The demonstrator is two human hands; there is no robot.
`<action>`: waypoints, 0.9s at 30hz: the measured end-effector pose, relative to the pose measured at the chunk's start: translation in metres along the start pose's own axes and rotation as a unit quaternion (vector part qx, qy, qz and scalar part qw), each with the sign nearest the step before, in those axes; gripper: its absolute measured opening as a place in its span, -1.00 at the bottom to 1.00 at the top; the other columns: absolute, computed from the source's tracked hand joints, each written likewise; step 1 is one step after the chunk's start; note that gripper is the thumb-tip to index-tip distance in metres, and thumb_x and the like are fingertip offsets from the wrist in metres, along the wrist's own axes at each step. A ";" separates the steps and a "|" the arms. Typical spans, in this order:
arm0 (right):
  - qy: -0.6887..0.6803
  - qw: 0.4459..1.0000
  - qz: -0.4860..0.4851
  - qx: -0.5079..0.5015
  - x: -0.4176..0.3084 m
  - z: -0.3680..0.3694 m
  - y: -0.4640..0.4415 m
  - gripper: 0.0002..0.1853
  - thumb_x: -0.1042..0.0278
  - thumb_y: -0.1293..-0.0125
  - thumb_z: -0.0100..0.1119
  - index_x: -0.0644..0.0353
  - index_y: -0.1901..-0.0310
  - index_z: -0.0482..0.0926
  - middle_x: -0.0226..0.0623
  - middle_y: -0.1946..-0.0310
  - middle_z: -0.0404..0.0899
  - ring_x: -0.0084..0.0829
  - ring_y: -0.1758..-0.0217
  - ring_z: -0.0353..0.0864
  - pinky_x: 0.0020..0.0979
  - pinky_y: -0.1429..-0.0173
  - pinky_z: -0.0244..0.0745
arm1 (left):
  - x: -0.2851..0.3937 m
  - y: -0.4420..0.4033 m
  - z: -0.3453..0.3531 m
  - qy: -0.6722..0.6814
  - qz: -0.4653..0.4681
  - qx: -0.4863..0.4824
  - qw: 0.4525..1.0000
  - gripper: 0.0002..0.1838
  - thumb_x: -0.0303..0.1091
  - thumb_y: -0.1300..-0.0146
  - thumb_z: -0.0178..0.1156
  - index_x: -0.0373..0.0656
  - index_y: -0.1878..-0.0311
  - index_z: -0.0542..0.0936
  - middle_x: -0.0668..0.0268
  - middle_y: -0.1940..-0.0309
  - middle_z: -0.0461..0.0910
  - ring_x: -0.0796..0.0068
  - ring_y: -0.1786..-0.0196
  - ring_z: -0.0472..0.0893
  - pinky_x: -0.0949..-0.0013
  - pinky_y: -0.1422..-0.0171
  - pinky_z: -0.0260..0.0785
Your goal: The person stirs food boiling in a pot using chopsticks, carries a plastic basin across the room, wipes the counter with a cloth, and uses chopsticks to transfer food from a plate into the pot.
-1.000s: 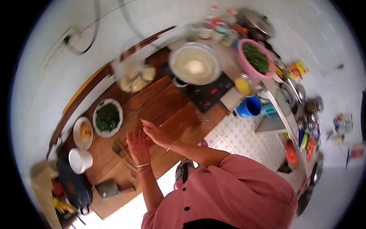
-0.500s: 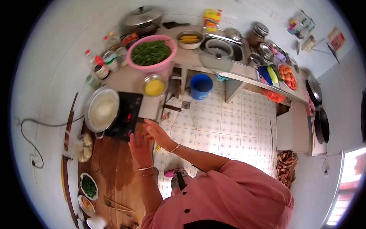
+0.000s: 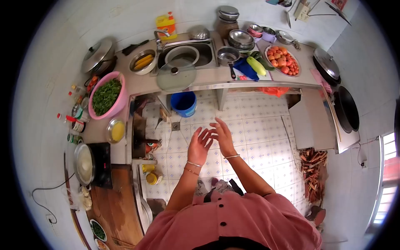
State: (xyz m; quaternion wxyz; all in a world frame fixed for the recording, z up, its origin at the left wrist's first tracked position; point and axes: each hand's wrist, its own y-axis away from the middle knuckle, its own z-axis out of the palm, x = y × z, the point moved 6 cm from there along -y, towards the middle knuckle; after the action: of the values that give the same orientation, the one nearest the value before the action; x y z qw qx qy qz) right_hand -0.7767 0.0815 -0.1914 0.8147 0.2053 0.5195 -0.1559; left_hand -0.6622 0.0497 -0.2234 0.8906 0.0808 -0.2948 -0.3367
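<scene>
Both of my hands hang in the air over the tiled floor, in front of my body. My left hand [image 3: 199,146] has its fingers apart and holds nothing. Close beside it, my right hand [image 3: 222,136] is also bare, its fingers stretched towards the left one; whether the fingertips touch I cannot tell. Beyond them on the floor stands a blue bucket [image 3: 183,104], under the counter. To the left, a pot [image 3: 84,164] with pale contents sits on a black induction cooker [image 3: 102,166], and a bowl of yellow liquid [image 3: 117,131] stands on the counter behind it.
A sink [image 3: 208,62] has a glass lid [image 3: 176,75] at its front edge. A pink basin [image 3: 121,98] holds leafy greens. Further right are a saucepan [image 3: 228,55], a pale green gourd [image 3: 256,66] and a plate of tomatoes [image 3: 283,60]. Firewood [image 3: 313,175] lies at the right.
My view and body have turned right, away from the cooker. My hands have moved from beside the cooker to over the floor, still holding nothing.
</scene>
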 end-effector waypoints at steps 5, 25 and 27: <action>0.005 0.996 -0.019 0.089 -0.036 -0.082 -0.044 -0.54 0.18 -0.41 -0.10 0.23 -0.25 0.24 -0.19 -0.01 0.46 -0.46 0.08 0.49 -0.45 0.05 0.46 | -0.058 -0.075 0.055 -0.034 -0.087 -0.055 0.994 -0.55 -0.06 -0.36 -0.03 -0.07 -0.22 0.31 0.24 -0.11 0.40 0.36 -0.17 0.40 0.24 -0.26 0.27; 0.314 0.923 -0.117 0.188 -0.155 -0.249 -0.340 -0.54 0.37 -0.29 0.08 0.28 -0.20 0.29 -0.11 -0.04 0.47 -0.30 -0.05 0.48 -0.35 -0.14 0.36 | -0.159 -0.411 0.179 -0.534 0.057 -0.027 0.843 -0.39 -0.27 -0.20 0.14 -0.21 -0.31 0.24 -0.01 -0.30 0.21 0.11 -0.35 0.23 0.24 -0.39 0.07; 0.406 0.882 -0.176 0.162 -0.157 -0.260 -0.371 -0.51 0.36 -0.25 0.12 0.29 -0.20 0.30 -0.05 -0.07 0.43 -0.19 -0.10 0.43 -0.30 -0.18 0.33 | -0.165 -0.436 0.181 -0.594 0.108 -0.007 0.797 -0.36 -0.28 -0.19 0.17 -0.18 -0.33 0.22 -0.04 -0.33 0.16 0.09 -0.38 0.17 0.24 -0.40 0.04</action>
State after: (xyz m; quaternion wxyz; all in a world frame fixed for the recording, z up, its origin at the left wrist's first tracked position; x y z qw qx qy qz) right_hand -1.2176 -0.1047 -0.2102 0.4466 0.2853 0.7999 -0.2817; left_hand -1.1069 -0.1651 -0.3035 0.5714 -0.1740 -0.7707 -0.2220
